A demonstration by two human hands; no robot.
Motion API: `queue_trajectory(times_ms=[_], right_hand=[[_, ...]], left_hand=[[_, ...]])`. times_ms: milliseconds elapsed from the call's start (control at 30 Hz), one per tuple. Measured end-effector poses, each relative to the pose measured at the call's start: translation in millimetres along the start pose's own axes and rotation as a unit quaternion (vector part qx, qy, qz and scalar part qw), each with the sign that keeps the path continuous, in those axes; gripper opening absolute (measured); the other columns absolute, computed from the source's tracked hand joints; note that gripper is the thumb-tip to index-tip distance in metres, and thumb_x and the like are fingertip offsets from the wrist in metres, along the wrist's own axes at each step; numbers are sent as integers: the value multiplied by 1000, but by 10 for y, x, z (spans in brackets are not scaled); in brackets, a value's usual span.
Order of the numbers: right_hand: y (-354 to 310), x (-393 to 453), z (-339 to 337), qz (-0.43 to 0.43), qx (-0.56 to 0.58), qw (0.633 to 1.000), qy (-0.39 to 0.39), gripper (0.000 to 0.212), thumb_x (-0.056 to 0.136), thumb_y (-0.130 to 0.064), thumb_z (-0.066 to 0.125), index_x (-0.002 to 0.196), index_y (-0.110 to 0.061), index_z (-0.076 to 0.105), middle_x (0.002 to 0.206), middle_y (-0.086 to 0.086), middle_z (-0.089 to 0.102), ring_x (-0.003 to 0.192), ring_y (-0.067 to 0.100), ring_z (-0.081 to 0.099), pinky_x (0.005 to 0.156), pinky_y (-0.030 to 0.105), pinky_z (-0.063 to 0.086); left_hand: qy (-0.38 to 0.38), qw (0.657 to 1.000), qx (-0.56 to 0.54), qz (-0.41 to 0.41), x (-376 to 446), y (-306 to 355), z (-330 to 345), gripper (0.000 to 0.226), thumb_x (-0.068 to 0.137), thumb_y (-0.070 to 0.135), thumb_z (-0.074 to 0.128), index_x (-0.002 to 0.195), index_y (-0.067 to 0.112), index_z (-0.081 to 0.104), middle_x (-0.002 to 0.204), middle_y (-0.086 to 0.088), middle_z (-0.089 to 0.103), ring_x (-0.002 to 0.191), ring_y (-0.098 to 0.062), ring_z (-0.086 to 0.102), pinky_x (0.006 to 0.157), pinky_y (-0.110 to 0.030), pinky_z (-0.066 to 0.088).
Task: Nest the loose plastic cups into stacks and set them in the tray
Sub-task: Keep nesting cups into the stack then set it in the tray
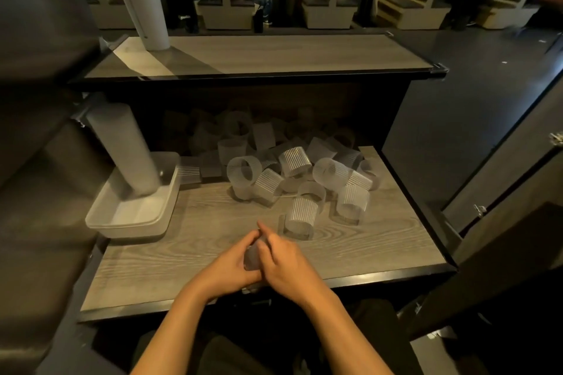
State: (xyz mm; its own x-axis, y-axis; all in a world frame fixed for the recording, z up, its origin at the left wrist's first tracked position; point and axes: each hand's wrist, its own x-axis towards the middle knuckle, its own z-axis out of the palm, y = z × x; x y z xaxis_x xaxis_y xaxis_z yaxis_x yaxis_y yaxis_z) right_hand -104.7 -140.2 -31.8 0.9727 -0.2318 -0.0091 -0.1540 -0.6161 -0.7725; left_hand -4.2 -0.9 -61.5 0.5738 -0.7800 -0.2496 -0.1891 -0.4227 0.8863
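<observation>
Both forearms reach forward over the near table edge, left hand and right hand pressed together around a clear cup between the palms, loose cups heaped beyond, tray at left holding a leaning stack.

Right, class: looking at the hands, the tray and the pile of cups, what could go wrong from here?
1. The tall stack in the tray leans steeply; adding more cups could topple it.
2. Both hands, left hand and right hand, press on a small, half-hidden cup; thin plastic may crack or jam.
3. The loose cups lie jumbled on their sides and could roll off the table.
</observation>
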Motion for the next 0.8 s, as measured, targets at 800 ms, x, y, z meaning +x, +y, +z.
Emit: queue_trajectory(times_ms=[800], right_hand=[[514, 82, -63, 206, 232, 935, 170, 61, 110, -43, 30, 163, -27, 4, 171, -1, 6, 156, 15, 8, 126, 35, 10]], left_hand=[[132, 983, 64, -108, 706, 484, 747, 70, 104, 57, 27, 162, 24, 4, 168, -7, 8, 154, -29, 8, 124, -42, 7]])
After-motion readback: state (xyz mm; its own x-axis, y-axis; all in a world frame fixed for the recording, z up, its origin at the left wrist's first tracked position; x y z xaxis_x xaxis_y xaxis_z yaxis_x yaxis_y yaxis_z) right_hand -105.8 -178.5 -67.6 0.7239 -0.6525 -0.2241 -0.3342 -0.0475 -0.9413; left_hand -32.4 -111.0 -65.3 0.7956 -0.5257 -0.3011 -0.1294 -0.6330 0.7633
